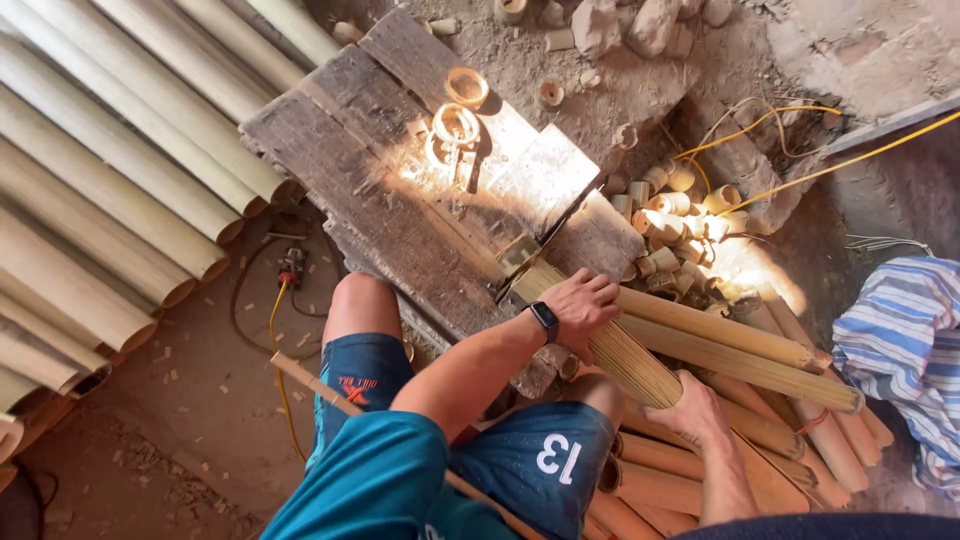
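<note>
Right hand grips the near end of a bamboo pole, fingers curled around it; left hand presses on top, fingers closed over it. Pole lies across the wooden bench at the saw blade; cut rings rest beyond.

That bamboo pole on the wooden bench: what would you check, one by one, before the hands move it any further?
1. Left hand grips the bamboo pole from above: ok.
2. Right hand supports the pole's near end: ok.
3. Pole's far end sits at the metal piece on the wooden bench: ok, though exact contact cannot be told.
4. Fingers away from that metal piece: ok, the left hand lies a little behind it.
5. Cut bamboo rings lie apart from the pole: ok.
6. Yellow cable on the ground runs by the knee: cannot tell whether it is in the way.
</note>
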